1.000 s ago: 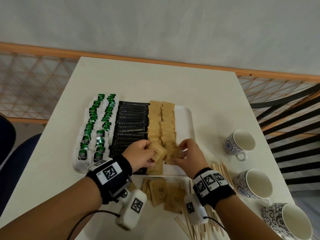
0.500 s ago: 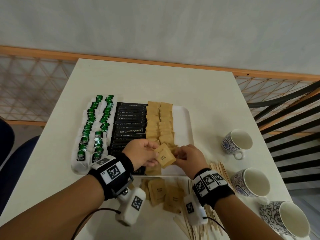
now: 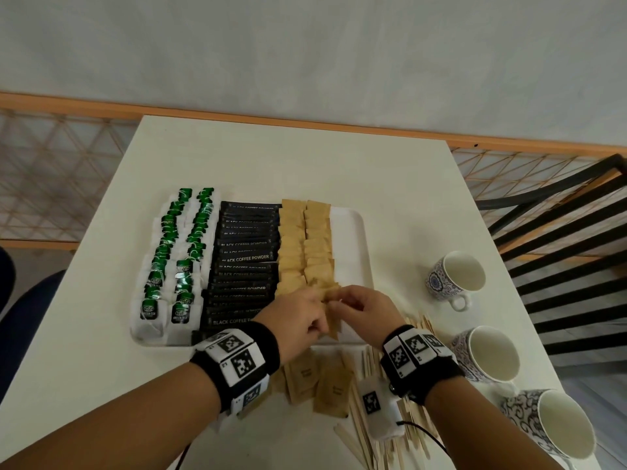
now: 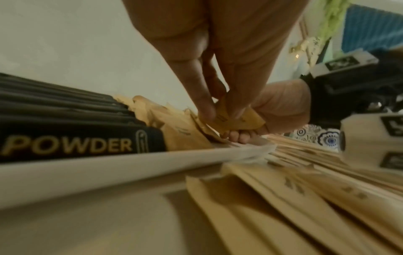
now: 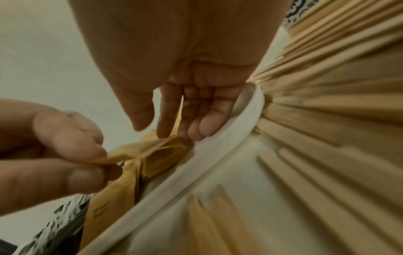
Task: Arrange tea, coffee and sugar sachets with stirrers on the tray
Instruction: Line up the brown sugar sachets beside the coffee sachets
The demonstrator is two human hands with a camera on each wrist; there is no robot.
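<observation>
So we've got a brown sugar sachet (image 4: 237, 120) pinched in our left hand (image 3: 298, 317), thumb and fingers curled round it, right at the near end of the sugar rows (image 3: 305, 252) on the white tray (image 3: 353, 239). Our right hand (image 3: 366, 310) meets it there with the fingertips (image 5: 196, 127) loosely bent and touching the sachet's far end; whether they actually grip it we can't tell, looks more like steadying. The sachet sits just above the tray's near rim, not laid down yet.

Looks like we're finishing off the sugar rows. To the left those are flanked by black coffee powder sachets (image 3: 247, 259) and then green tea bags (image 3: 176, 259), both already lined up. Next move is probably tucking this one flat against the last sachet so the overlap stays neat.

More loose sugar sachets (image 3: 325, 385) wait on the table (image 3: 305, 157) just outside the tray, with the wooden stirrers (image 3: 380, 432) beside them, not yet on the tray. Three patterned cups (image 3: 454, 276) stand off to the right.
</observation>
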